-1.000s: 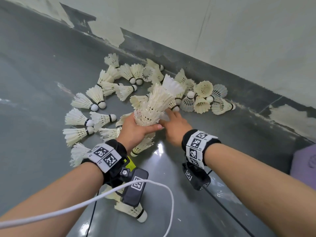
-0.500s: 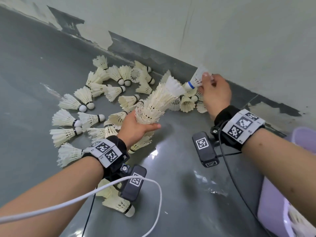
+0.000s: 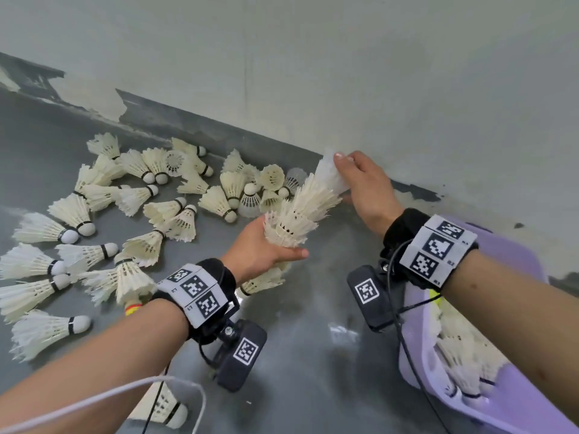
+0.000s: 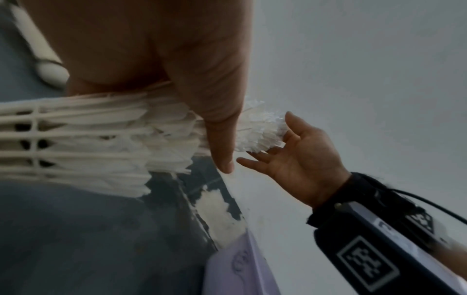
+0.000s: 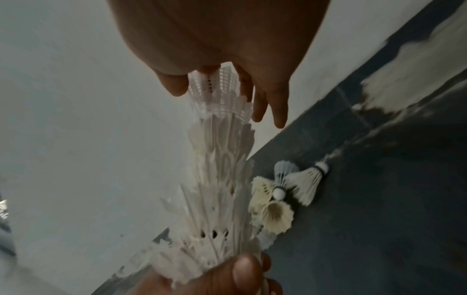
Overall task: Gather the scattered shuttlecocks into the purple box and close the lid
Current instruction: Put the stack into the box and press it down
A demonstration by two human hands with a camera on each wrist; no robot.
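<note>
**Op:** Since the earlier frame my right hand (image 3: 363, 186) has carried the translucent white plastic shuttlecock (image 3: 330, 173) from near the wall down onto the top of the nested stack of cream feather shuttlecocks (image 3: 297, 216). Thumb and fingers pinch its skirt.

**Eng:** Left?

**Op:** Left hand (image 3: 263, 250) is curled around the stack's lower end, holding it tilted above the grey floor (image 3: 313, 324).

**Eng:** Box?

**Op:** The lilac plastic box (image 3: 507, 255) sits on the floor under my right forearm, lid not visible, feather shuttlecocks already inside. Many loose feather shuttlecocks (image 3: 150, 195) are left along the wall.

**Eng:** Handling?

**Op:** I judge them light and crushable; the feathers fray. I'd grip skirts loosely or take the cork ends, and support the stack low since it could buckle or shed.
</note>
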